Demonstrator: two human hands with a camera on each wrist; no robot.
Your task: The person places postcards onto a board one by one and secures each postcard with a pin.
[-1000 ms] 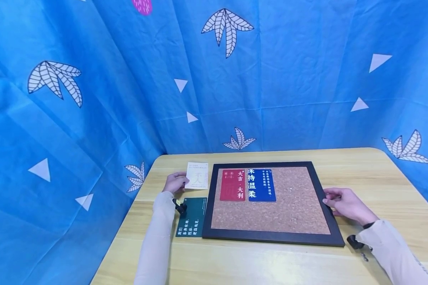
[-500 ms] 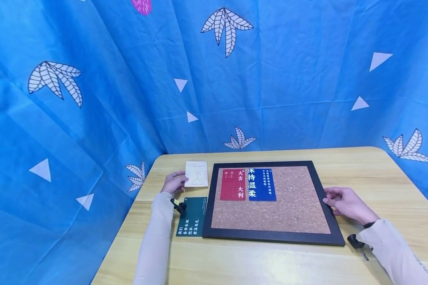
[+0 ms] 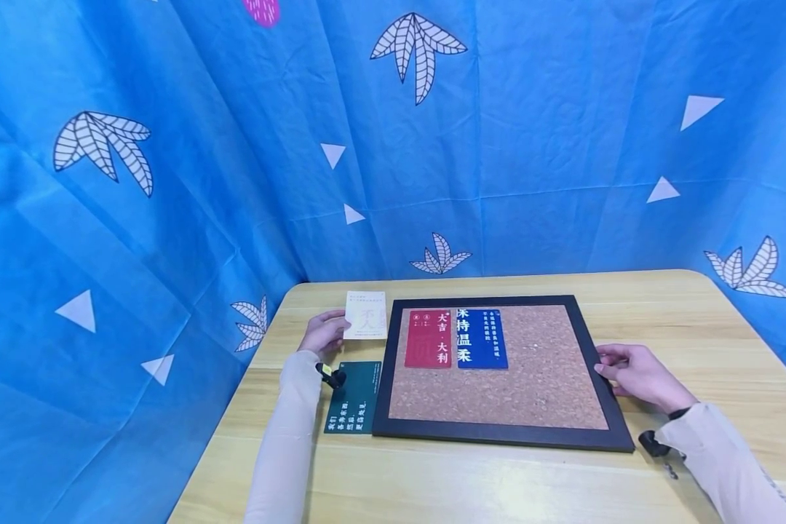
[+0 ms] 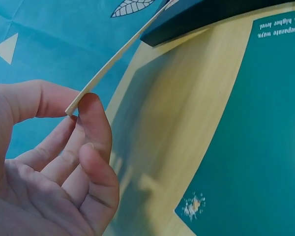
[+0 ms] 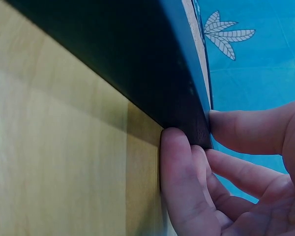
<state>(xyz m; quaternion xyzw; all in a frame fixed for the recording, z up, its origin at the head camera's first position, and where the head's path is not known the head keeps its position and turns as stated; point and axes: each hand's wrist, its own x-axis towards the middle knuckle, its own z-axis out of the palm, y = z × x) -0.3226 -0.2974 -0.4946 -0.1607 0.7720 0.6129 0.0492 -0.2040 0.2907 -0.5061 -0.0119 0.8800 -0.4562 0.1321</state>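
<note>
The left hand pinches a white card by its near edge. The thumb and one finger are pressed together on it, with only the thin card between them, and the other fingers curl loosely below. The card is up off the tabletop and makes a shadow there. It is at the left of the board, near the far corner.

The right hand holds the right side of the corkboard. The thumb is on one face of the black frame and the fingers are bent against its outer side, so the gap between them is just filled by the frame.

On the cork, a red card and a blue card sit side by side near the far left corner. Both have big white writing. A green card lies flat just beside the board's left side, with a worn white spot at one corner.

Both arms have pale sleeves. Behind the tabletop hangs a blue cloth with white leaves and triangles.
</note>
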